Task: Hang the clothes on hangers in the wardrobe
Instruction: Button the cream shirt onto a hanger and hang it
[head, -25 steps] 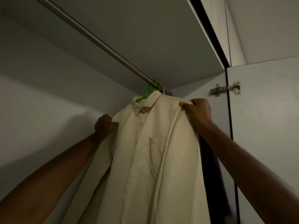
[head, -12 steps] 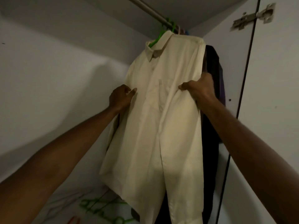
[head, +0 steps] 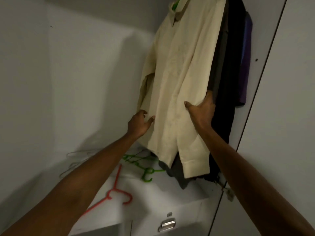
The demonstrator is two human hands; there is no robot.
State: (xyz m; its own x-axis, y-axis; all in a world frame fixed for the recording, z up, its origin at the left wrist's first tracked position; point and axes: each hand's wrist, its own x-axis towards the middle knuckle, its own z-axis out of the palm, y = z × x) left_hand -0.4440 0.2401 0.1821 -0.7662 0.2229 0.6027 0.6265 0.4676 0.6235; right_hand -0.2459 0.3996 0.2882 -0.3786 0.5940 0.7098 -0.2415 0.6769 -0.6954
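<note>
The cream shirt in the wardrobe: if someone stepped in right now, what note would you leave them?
Left hand: open, fingers relaxed by the cream shirt, contact unclear.
Right hand: thumb in front, fingers behind the shirt's right edge; grip looks light.
Shirt hangs on a green hanger beside dark clothes and a purple garment.
Done: this shirt is hung.
Left: let go. Spare hangers lie on the drawer unit: a red hanger and green hangers. No unhung clothes in view.

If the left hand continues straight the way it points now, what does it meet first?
Probably the hanging cream long-sleeved shirt: the left hand points up-right at its lower left edge, thumb almost touching it. Depth is unclear.
</note>
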